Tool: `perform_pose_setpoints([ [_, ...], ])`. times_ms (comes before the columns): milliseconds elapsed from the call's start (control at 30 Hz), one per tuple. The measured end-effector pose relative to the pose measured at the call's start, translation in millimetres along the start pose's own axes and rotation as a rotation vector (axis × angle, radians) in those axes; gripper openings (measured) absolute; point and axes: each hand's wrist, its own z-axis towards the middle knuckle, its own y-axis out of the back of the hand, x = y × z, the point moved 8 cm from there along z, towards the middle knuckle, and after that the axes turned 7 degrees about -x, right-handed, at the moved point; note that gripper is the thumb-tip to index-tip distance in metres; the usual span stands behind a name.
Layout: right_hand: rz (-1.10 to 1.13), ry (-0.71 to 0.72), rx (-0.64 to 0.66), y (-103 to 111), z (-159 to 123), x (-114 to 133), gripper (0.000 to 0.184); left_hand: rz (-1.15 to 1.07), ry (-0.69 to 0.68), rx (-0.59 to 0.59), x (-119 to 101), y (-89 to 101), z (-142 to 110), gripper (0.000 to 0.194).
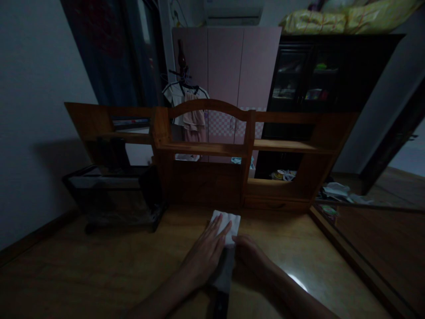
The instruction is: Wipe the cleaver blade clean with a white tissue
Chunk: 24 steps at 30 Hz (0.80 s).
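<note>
A kitchen knife (225, 274) with a broad blade lies on the wooden desktop, its black handle (221, 305) toward me and its blade pointing away. White folded tissue (234, 220) covers the far part of the blade. My left hand (207, 252) rests flat on the tissue with its fingers stretched out and a little apart. At the tissue's near right edge is my right hand (249, 253), its fingers curled and its fingertips closed on that edge. The blade's far end is hidden beneath the tissue.
A wooden shelf unit (206, 149) stands along the desk's back. At the left sits a dark, glass-sided case (114, 195) on small feet. A raised wooden edge (348, 261) runs down the desk's right side. Light glares off the desktop (279, 237) at right.
</note>
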Motion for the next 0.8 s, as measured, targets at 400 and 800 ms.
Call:
perform_pose_setpoints([
  [400,0.059,0.009,-0.006,-4.8,-3.1,3.2,0.015,0.004,0.039,-0.041,8.7,0.2,-2.2,0.051],
  [800,0.076,0.000,-0.045,-3.8,-2.4,2.4,0.015,0.074,0.006,-0.018,12.1,-3.9,-2.3,0.053],
])
